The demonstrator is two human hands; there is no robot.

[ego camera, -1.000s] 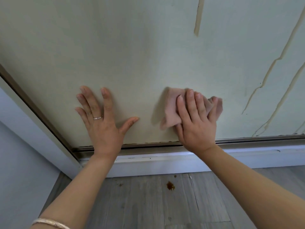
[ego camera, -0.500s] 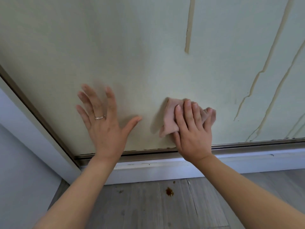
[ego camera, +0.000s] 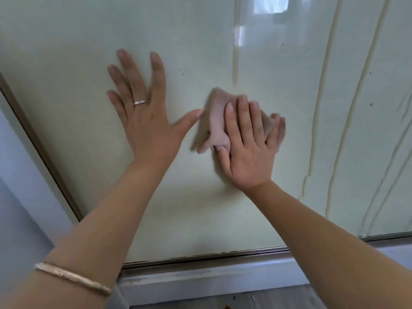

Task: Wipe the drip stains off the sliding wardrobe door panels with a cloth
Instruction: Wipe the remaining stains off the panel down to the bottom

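The pale green sliding wardrobe door panel (ego camera: 66, 63) fills the view. Several yellowish drip stains run down it: one (ego camera: 235, 63) ends just above the cloth, and longer ones (ego camera: 321, 108) run down to the right. A pink cloth (ego camera: 215, 121) lies flat on the panel under my right hand (ego camera: 247, 148), whose straight fingers press it against the door. My left hand (ego camera: 147, 121), wearing a ring, rests flat on the panel with its fingers spread, just left of the cloth; its thumb tip nearly touches the cloth.
The door's metal bottom track (ego camera: 200, 257) runs above a white sill (ego camera: 211, 279). A brown door frame edge (ego camera: 38, 141) and a grey wall (ego camera: 17, 197) stand at the left. A strip of grey wood floor (ego camera: 267, 299) shows at the bottom.
Both hands have moved up the panel, away from the bottom track. The cloth now sits just below the end of the middle drip stain. The view has tilted upward.
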